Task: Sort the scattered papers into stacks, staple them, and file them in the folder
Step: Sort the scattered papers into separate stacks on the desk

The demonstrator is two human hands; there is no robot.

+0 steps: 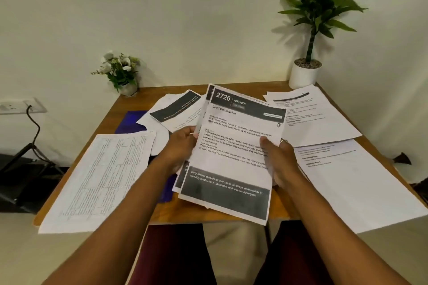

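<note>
Both hands hold a small stack of printed sheets (234, 146) above the middle of the wooden table (231, 213). The top sheet has a dark header reading "2726 KITCHEN, Load Dishwasher" and a dark band at the bottom. My left hand (179, 148) grips the stack's left edge. My right hand (278, 157) grips its right edge, thumb on top. A blue folder (133, 121) lies partly under loose papers at the left. A table-printed sheet (102, 180) lies front left. More white sheets (317, 118) lie at the right. No stapler is in view.
A small pot of white flowers (120, 74) stands at the table's back left corner. A tall green plant in a white pot (305, 74) stands at the back right. A wall socket with a black cable (20, 106) is at the left. My knees are below the front edge.
</note>
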